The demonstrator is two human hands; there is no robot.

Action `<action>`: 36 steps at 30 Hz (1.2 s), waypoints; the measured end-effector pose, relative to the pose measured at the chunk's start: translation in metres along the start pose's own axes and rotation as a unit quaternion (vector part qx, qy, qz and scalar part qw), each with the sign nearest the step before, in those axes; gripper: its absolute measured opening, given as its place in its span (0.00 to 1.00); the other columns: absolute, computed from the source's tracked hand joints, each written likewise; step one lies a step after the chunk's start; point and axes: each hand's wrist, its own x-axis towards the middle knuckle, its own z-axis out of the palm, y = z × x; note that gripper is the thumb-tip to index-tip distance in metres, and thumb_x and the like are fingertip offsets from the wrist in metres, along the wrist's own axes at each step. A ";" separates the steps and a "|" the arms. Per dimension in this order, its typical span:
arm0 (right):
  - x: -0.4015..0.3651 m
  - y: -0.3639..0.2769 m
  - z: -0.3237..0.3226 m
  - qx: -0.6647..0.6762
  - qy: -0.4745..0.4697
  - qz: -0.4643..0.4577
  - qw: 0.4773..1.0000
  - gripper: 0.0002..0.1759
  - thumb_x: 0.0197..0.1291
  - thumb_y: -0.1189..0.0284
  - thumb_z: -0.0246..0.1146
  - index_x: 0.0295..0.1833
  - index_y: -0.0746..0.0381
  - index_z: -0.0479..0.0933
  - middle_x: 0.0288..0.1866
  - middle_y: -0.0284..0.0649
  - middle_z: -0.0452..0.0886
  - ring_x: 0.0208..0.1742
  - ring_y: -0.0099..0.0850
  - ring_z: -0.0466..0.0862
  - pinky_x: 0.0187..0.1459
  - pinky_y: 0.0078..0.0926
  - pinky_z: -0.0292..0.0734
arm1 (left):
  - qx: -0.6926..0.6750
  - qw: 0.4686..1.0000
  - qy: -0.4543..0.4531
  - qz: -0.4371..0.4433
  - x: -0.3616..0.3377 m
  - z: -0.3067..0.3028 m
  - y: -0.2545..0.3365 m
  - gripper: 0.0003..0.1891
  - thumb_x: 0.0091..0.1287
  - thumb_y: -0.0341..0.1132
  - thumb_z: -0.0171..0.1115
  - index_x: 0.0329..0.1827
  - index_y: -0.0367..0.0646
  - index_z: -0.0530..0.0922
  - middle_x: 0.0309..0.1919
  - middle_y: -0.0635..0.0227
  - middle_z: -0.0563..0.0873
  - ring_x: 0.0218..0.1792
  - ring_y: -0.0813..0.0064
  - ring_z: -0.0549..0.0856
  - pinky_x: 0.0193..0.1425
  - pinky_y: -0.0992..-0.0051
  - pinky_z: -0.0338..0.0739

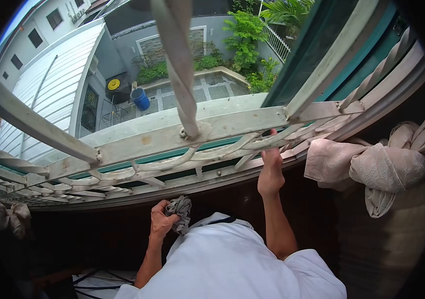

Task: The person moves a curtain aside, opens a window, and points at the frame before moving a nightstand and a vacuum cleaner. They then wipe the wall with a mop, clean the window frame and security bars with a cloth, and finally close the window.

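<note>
My left hand [159, 222] is closed round a crumpled grey cloth [179, 213], low in front of the window sill and close to my white shirt [237, 264]. My right hand [272, 167] reaches up to the white metal window grille [142, 145], to the right of the middle. One finger stretches upward past a scrolled bar, and the grille hides part of the other fingers. Behind the grille, a green-framed sliding window pane [297, 60] stands at the right.
A knotted pale curtain [389, 167] hangs at the right, and another knotted curtain [19, 219] at the far left. Twisted upright bars [178, 65] cross the opening. Outside below lie a paved yard, a blue barrel [140, 99] and a white metal roof [55, 74].
</note>
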 end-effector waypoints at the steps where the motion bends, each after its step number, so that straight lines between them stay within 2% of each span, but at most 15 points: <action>1: -0.003 -0.005 0.002 -0.014 -0.068 0.007 0.998 0.56 0.67 0.35 0.49 0.81 0.71 0.49 0.83 0.51 0.53 0.84 0.43 0.50 0.80 0.45 0.38 | 0.025 1.000 -0.005 0.008 0.003 0.003 0.001 0.12 0.46 0.23 0.71 0.34 0.35 0.80 0.27 0.73 0.84 0.28 0.85 0.80 0.35 0.80 0.76; 5: 0.003 -0.008 -0.014 -0.015 -0.302 0.009 0.953 0.57 0.65 0.34 0.52 0.77 0.76 0.55 0.80 0.59 0.56 0.83 0.47 0.51 0.80 0.42 0.38 | 0.076 0.997 -0.031 0.002 0.013 0.021 0.011 0.12 0.46 0.25 0.71 0.33 0.36 0.79 0.26 0.73 0.83 0.28 0.84 0.78 0.35 0.79 0.75; 6: -0.009 -0.003 -0.019 -0.119 -0.254 -0.008 0.960 0.49 0.65 0.45 0.61 0.74 0.78 0.62 0.76 0.63 0.64 0.79 0.51 0.62 0.78 0.41 0.50 | 0.098 0.994 -0.035 0.015 0.014 0.024 0.019 0.12 0.45 0.25 0.71 0.34 0.36 0.79 0.26 0.73 0.82 0.29 0.84 0.78 0.35 0.78 0.75; 7: -0.026 -0.007 -0.020 -0.112 -0.261 -0.012 0.959 0.49 0.65 0.45 0.61 0.74 0.78 0.62 0.76 0.63 0.64 0.79 0.51 0.62 0.78 0.41 0.50 | 0.100 0.994 -0.026 0.019 0.012 0.026 0.025 0.12 0.45 0.25 0.71 0.34 0.36 0.79 0.26 0.73 0.82 0.29 0.84 0.78 0.35 0.78 0.75; 9: -0.050 -0.034 -0.006 -0.251 -0.102 -0.137 0.953 0.40 0.61 0.60 0.67 0.70 0.79 0.66 0.68 0.65 0.74 0.71 0.54 0.73 0.73 0.43 0.63 | 0.127 0.990 -0.027 0.048 0.010 0.026 0.032 0.13 0.46 0.27 0.71 0.34 0.35 0.79 0.26 0.72 0.81 0.30 0.83 0.78 0.36 0.77 0.75; 11: -0.058 -0.035 0.005 -0.181 -0.230 -0.188 0.938 0.36 0.57 0.69 0.68 0.67 0.80 0.69 0.61 0.65 0.79 0.66 0.57 0.79 0.68 0.43 0.70 | 0.111 0.993 0.008 0.038 0.008 0.022 0.015 0.14 0.46 0.28 0.71 0.36 0.34 0.80 0.26 0.69 0.82 0.30 0.81 0.79 0.37 0.77 0.76; 15: -0.054 0.013 0.033 -0.216 -0.291 -0.149 0.920 0.49 0.61 0.56 0.67 0.76 0.78 0.56 0.78 0.66 0.59 0.81 0.56 0.57 0.78 0.46 0.49 | 0.114 0.991 0.060 0.031 -0.009 0.017 0.015 0.16 0.46 0.30 0.71 0.38 0.33 0.80 0.27 0.64 0.84 0.30 0.77 0.81 0.38 0.75 0.77; 16: -0.043 0.015 0.033 -0.186 -0.309 0.012 0.933 0.55 0.59 0.46 0.66 0.76 0.79 0.56 0.78 0.64 0.58 0.81 0.51 0.56 0.79 0.43 0.44 | 0.125 0.989 0.064 0.038 -0.014 0.014 0.015 0.16 0.46 0.30 0.71 0.38 0.33 0.80 0.28 0.64 0.85 0.30 0.77 0.81 0.38 0.75 0.77; 19: -0.018 0.025 0.045 -0.136 -0.379 0.014 0.915 0.60 0.51 0.35 0.65 0.69 0.81 0.66 0.67 0.57 0.73 0.72 0.44 0.68 0.73 0.37 0.54 | 0.140 0.985 0.102 0.027 -0.035 0.001 0.013 0.16 0.46 0.29 0.71 0.38 0.33 0.80 0.28 0.64 0.85 0.30 0.77 0.82 0.38 0.75 0.78; 22: -0.009 0.030 0.038 -0.006 -0.369 0.101 0.924 0.59 0.42 0.37 0.72 0.67 0.77 0.72 0.72 0.54 0.73 0.74 0.40 0.69 0.75 0.34 0.52 | 0.089 0.985 0.148 0.006 -0.048 -0.008 -0.002 0.15 0.45 0.27 0.70 0.37 0.34 0.80 0.27 0.68 0.84 0.31 0.81 0.80 0.37 0.77 0.77; 25: -0.001 0.043 0.049 0.075 -0.417 0.051 0.904 0.46 0.50 0.50 0.73 0.64 0.75 0.74 0.65 0.53 0.77 0.68 0.41 0.72 0.73 0.39 0.58 | 0.030 0.982 0.185 -0.011 -0.046 -0.008 -0.014 0.14 0.43 0.26 0.70 0.35 0.34 0.80 0.26 0.72 0.82 0.29 0.84 0.78 0.35 0.79 0.75; 28: -0.009 0.052 0.037 0.156 -0.401 0.173 0.886 0.41 0.51 0.55 0.73 0.65 0.72 0.74 0.65 0.48 0.78 0.69 0.36 0.72 0.77 0.40 0.51 | 0.071 0.981 0.182 0.004 -0.037 0.005 -0.005 0.14 0.43 0.26 0.70 0.35 0.34 0.80 0.25 0.72 0.82 0.29 0.83 0.78 0.34 0.78 0.75; 31: -0.023 0.044 0.048 -0.174 -0.422 0.085 0.886 0.31 0.54 0.68 0.71 0.62 0.70 0.76 0.56 0.46 0.82 0.61 0.36 0.79 0.72 0.38 0.62 | 0.094 0.988 0.122 0.004 -0.031 0.016 0.013 0.14 0.44 0.27 0.70 0.35 0.34 0.80 0.24 0.71 0.81 0.29 0.83 0.78 0.35 0.78 0.75; 33: -0.050 0.003 0.061 -0.308 -0.222 -0.225 0.897 0.21 0.58 0.73 0.70 0.55 0.71 0.79 0.48 0.53 0.84 0.48 0.46 0.84 0.57 0.38 0.77 | 0.154 0.982 0.095 0.057 -0.035 0.017 0.020 0.14 0.45 0.28 0.70 0.36 0.35 0.80 0.24 0.69 0.81 0.28 0.81 0.78 0.35 0.77 0.75; 36: -0.068 -0.007 0.052 -0.141 -0.385 -0.187 0.892 0.17 0.59 0.86 0.61 0.55 0.72 0.79 0.46 0.54 0.86 0.45 0.47 0.87 0.50 0.34 0.81 | 0.146 0.976 0.160 0.028 -0.044 0.019 0.007 0.14 0.45 0.30 0.70 0.36 0.36 0.79 0.24 0.66 0.81 0.28 0.79 0.78 0.35 0.76 0.75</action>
